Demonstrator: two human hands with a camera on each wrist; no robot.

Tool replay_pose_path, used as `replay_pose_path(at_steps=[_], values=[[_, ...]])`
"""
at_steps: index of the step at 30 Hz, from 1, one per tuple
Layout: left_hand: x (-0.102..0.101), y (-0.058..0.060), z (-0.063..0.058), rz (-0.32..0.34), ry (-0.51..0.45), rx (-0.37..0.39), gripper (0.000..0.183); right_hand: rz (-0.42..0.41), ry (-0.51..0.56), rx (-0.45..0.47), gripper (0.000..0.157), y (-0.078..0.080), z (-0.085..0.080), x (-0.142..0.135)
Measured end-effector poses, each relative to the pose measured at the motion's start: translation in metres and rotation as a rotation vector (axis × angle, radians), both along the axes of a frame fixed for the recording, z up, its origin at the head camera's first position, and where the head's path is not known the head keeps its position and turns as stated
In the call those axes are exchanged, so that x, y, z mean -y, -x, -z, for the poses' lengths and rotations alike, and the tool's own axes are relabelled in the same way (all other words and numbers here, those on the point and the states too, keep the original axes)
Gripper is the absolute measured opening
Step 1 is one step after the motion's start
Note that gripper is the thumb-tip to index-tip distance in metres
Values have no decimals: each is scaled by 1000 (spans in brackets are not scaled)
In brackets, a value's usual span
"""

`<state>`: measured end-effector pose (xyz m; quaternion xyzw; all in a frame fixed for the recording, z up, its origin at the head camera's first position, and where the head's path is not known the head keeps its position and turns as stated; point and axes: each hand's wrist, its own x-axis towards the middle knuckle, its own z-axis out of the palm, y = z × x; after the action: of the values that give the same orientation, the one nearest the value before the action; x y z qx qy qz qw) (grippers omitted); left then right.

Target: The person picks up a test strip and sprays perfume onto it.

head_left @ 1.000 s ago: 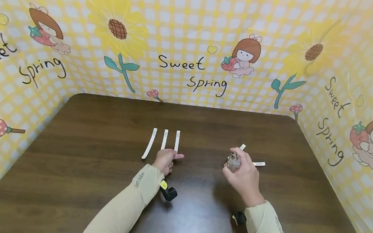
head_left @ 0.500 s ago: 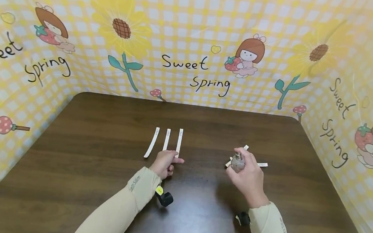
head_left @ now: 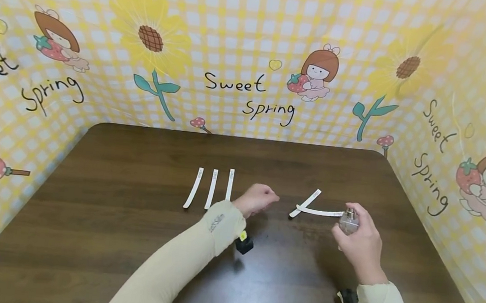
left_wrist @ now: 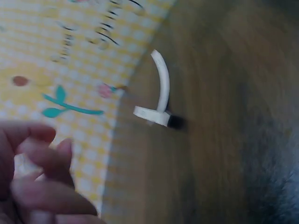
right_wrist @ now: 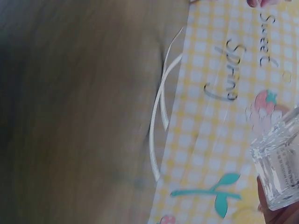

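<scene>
My right hand (head_left: 364, 241) grips a clear glass perfume bottle (head_left: 348, 225) with a silver spray top, just right of two crossed white paper strips. The bottle's faceted glass (right_wrist: 275, 168) shows at the right edge of the right wrist view. One crossed strip (head_left: 310, 201) slants; the other strip (head_left: 321, 212) lies nearly level over its lower end. Between the two strip groups, my left hand (head_left: 257, 200) hovers with loosely bent fingers and nothing visible in them. Three more strips lie left of it: a curved strip (head_left: 194, 187), a middle strip (head_left: 212, 189) and a partly hidden strip (head_left: 230, 184).
The brown wooden table (head_left: 127, 238) carries all the strips. A yellow checked cloth (head_left: 246, 33) with printed flowers and words walls it in at the back and both sides. A black wrist camera (head_left: 244, 244) hangs under the left sleeve, another camera (head_left: 348, 297) beside the right one.
My left hand has left the row of three strips and moved right. My right hand has moved right with the perfume bottle, uncovering the two crossed strips.
</scene>
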<state>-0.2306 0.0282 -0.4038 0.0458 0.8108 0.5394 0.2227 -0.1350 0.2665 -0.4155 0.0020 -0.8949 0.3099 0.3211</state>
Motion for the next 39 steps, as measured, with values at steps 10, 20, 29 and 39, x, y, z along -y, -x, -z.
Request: replay_pose_path(at_steps=[10,20,29,39], values=[[-19,18,16,96,406,-166,16,56,29,119,51,-7,2,-11],[-41,9,26,70,535,-208,22,122,24,184,51,-19,13,-22],[-84,1,37,54,701,-307,28,126,-9,167,53,-23,10,-32],[-86,5,41,9,763,-280,33,133,15,89,51,-17,8,-32]])
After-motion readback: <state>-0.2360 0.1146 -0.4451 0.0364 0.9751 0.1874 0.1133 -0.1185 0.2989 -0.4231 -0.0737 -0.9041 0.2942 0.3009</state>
